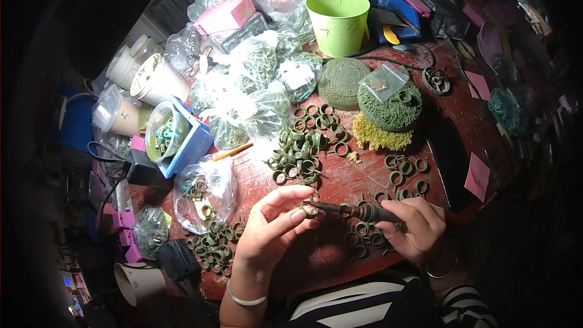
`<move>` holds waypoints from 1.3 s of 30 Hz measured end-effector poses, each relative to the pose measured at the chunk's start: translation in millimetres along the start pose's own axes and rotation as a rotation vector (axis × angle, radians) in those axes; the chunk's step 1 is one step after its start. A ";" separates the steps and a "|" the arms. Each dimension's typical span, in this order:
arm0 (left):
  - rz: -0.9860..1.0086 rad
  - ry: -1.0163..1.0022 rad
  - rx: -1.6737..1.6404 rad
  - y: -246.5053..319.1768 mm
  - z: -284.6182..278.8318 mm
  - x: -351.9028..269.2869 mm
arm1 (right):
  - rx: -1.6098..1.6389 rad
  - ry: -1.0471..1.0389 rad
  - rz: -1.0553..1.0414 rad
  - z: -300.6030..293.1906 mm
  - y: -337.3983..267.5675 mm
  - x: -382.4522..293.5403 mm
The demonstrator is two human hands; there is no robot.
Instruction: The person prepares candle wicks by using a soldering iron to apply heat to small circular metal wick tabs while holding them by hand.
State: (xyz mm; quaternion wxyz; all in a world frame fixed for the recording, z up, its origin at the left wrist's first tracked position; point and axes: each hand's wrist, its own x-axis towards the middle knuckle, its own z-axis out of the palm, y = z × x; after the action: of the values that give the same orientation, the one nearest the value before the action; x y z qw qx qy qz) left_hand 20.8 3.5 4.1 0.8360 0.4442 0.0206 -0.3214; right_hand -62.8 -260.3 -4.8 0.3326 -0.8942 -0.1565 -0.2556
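Between its thumb and fingers, my left hand [282,221] holds a green wax ring [309,211]. My right hand [415,228] grips a soldering-iron-like tool with a dark handle [380,215], its pointed tip at the top of that ring; whether the two touch cannot be told. Many similar green rings lie on the red table: a pile [298,150] beyond my left hand, another group [214,246] to its left, and more loose rings [363,228] around and under the tool. Further rings [405,168] lie beyond my right hand.
Clear bags of green pieces [255,68] fill the table's back, beside a lime-green bucket [339,23]. Round green textured blocks [391,105] sit right of centre, near a black phone-like slab [451,164]. A blue tray [193,141] with a plastic tub and a yellow pencil [232,151] are at left.
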 end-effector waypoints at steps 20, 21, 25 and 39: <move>-0.010 -0.048 -0.051 2.5 -5.0 2.2 | -0.400 0.137 0.243 -24.1 13.2 6.7; -0.011 -0.047 -0.073 1.9 -5.2 2.3 | -0.476 0.120 0.208 -24.8 19.9 7.4; -0.009 -0.055 -0.130 -0.8 -8.5 4.0 | -0.281 0.158 0.317 -22.7 15.3 7.3; -0.028 -0.014 -0.047 -0.7 -3.0 2.6 | -0.030 -0.058 0.006 -6.9 8.5 5.5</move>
State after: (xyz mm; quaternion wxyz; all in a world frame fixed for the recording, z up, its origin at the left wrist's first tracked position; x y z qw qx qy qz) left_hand 23.2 4.1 1.0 0.8417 0.4220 0.0284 -0.3358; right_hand -56.9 -270.5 -1.6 0.3153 -0.9066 -0.1595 -0.2306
